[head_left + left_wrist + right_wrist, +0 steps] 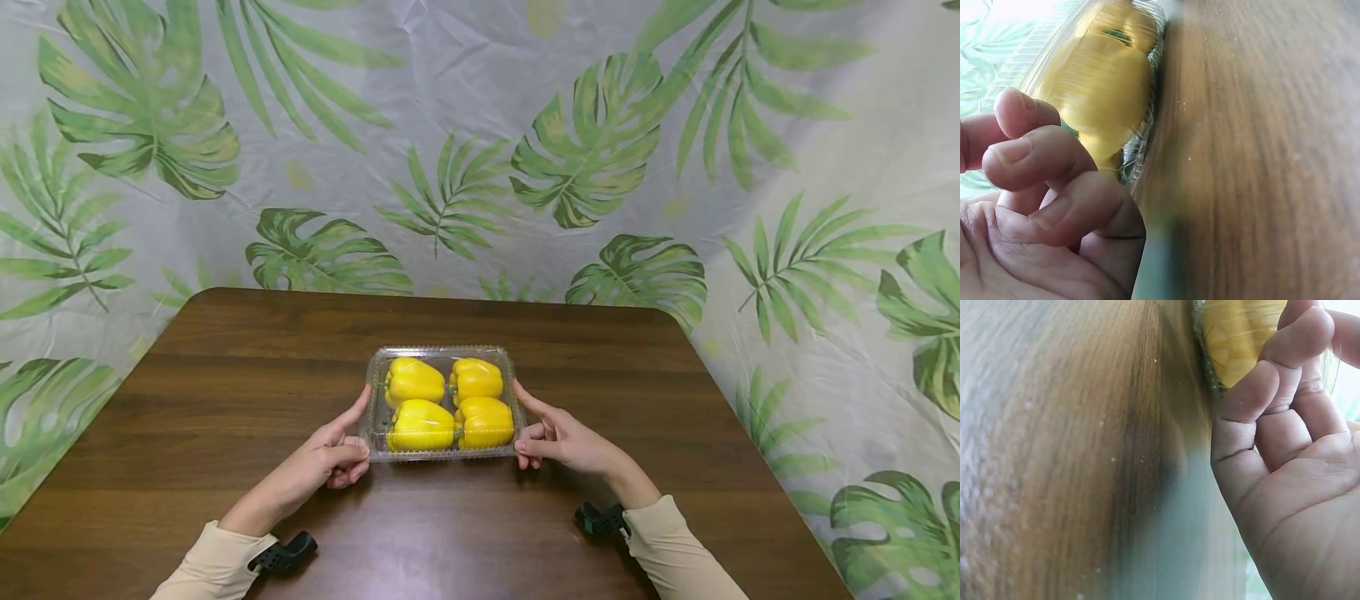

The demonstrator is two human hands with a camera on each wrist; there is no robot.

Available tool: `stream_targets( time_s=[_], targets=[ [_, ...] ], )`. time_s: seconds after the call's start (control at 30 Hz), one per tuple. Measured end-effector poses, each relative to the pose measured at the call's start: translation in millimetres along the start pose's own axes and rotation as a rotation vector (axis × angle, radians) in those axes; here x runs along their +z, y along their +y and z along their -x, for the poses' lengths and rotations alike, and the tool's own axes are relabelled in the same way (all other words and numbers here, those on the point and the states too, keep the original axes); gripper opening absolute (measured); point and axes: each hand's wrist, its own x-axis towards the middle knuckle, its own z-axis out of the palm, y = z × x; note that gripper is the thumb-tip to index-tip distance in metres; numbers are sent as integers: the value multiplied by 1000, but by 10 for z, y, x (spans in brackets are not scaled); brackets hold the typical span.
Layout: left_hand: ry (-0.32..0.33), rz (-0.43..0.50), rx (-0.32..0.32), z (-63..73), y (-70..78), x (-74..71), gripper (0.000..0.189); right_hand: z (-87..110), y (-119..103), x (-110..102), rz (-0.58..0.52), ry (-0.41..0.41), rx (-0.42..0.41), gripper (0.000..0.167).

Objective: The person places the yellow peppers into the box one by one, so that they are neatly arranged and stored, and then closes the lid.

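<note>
A clear plastic clamshell box (442, 457) with a ridged rim lies between both hands in the head view. Several yellow bell peppers (415, 382) fill it in two rows. My left hand (327, 457) grips its left side, index finger stretched along the edge and thumb at the near corner. On the opposite side, my right hand (564, 437) holds it the same way. The remaining fingers of each hand are curled, as both wrist views show. Through the plastic, a pepper (1097, 87) appears blurred in the left wrist view. Whether the box touches the table cannot be told.
The dark brown wooden table (300, 333) extends around the box on all sides. Behind it hangs a pale curtain (465, 100) printed with green leaves. A black wrist device (288, 553) is strapped at the left sleeve, another device (602, 520) at the right.
</note>
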Motion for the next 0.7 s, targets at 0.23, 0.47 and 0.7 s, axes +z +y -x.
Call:
stream_targets(
  time_s=[0.23,0.47,0.7],
  targets=[
    [7,-23,-1,4,4,-10,90,1,13,-11,-1,5,6,96],
    [56,-112,59,24,-18,-56,88,24,-49,-44,83,34,70,95],
    [90,-212,107,27,-31,-109,84,77,-120,-94,159,58,82,88]
  ],
)
